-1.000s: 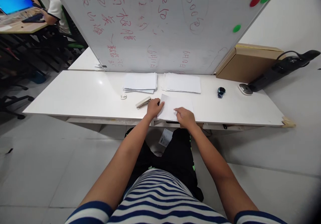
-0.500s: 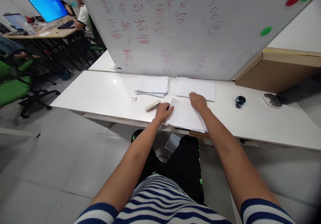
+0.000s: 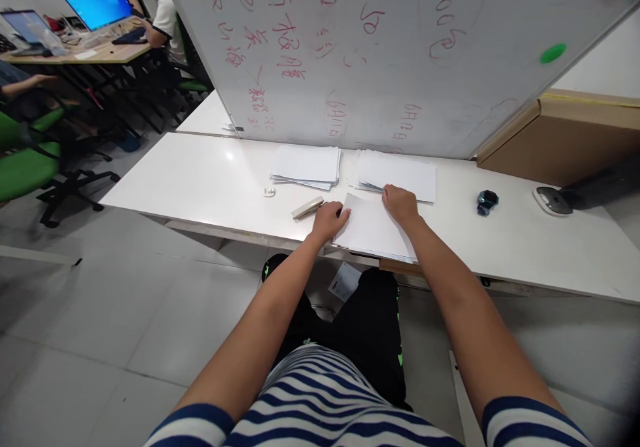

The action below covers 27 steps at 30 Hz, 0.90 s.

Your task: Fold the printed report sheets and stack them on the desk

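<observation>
My left hand (image 3: 330,220) is closed at the left edge of the front paper stack (image 3: 373,223), thumb along the sheets and fingers curled. A pale stapler (image 3: 307,207) lies just left of it; its right end meets the knuckles, and I cannot tell whether they touch. My right hand (image 3: 401,203) pinches the near edge of the right-hand paper stack (image 3: 400,172), whose edge is raised a little beside the fingertips. Behind the stapler lies another paper stack (image 3: 306,165), and a small white object (image 3: 269,192) sits to its left.
The white desk (image 3: 165,173) runs along a whiteboard (image 3: 370,60) with red writing. At right are a dark watch (image 3: 487,201), a computer mouse (image 3: 553,201) and a cardboard box (image 3: 545,133). A person (image 3: 167,23) sits at a far desk, near a green chair (image 3: 30,167).
The near edge of the right-hand stack now lifts beside my right fingers. My left hand stays by the front sheets. The view has tilted slightly.
</observation>
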Tool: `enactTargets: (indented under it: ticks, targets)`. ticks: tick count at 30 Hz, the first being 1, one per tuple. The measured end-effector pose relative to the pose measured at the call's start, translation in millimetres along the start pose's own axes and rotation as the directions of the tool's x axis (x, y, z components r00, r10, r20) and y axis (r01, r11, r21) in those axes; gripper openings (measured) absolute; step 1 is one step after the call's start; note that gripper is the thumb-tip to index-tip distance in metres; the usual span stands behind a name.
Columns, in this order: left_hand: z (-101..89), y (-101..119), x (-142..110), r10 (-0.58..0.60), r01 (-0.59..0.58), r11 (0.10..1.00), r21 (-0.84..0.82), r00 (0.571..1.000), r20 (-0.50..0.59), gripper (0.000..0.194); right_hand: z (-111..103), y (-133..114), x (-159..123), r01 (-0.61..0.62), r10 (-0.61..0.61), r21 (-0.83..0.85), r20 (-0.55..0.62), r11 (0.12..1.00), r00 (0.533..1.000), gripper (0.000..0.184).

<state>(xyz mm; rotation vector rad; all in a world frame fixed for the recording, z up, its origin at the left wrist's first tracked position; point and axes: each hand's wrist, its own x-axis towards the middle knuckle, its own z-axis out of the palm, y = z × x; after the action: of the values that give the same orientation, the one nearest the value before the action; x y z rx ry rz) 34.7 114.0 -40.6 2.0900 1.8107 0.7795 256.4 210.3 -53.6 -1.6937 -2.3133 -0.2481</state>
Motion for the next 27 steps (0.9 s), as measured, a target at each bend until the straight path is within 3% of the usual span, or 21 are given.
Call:
enactTargets:
  ticks: [4,9,12,15,17,19,24,27]
  targets:
    - [0.3,0.2,-0.1,-0.008,0.008,1.0,-0.001,1.0,0.0,0.03,-12.2,-2.7,1.5,-0.11,0.105,0.061,0.074,0.992,0.992,0.03]
    - [-1.8,0.5,-1.0,0.003,-0.003,1.0,-0.002,1.0,0.001,0.031,-24.3,-4.1,6.5,-0.163,0.149,0.113,0.123,0.98,0.981,0.031]
    - [-3.1,0.8,-1.4,-0.004,0.004,1.0,-0.004,1.0,0.007,0.03,-28.0,-2.6,7.3,-0.221,0.218,0.085,0.04,0.972,0.975,0.033]
    - [-2.9,0.7,-1.5,-0.007,0.007,1.0,-0.001,1.0,0.012,0.029,-37.6,-0.7,-1.1,-0.241,0.257,0.11,-0.165,0.964,0.952,0.037]
    - [-1.9,0.1,-1.3,0.001,-0.001,1.0,-0.011,1.0,0.001,0.029,-48.1,-2.8,-17.0,-0.174,0.214,0.153,-0.312,0.973,0.926,0.04]
    - [-0.7,-0.8,-0.9,0.009,-0.009,1.0,-0.03,1.0,-0.01,0.03,-58.7,-10.7,-41.9,-0.073,0.138,0.178,-0.383,0.981,0.913,0.039]
    - [0.8,-2.2,0.8,0.02,-0.021,0.999,-0.046,1.0,-0.021,0.032,-63.0,-52.3,-114.8,0.131,-0.054,0.252,-0.289,0.959,0.956,0.032]
    - [0.3,-1.6,1.5,0.017,-0.018,0.999,-0.044,1.0,-0.025,0.034,-51.2,-74.4,-142.0,0.159,-0.077,0.32,-0.253,0.934,0.964,0.031]
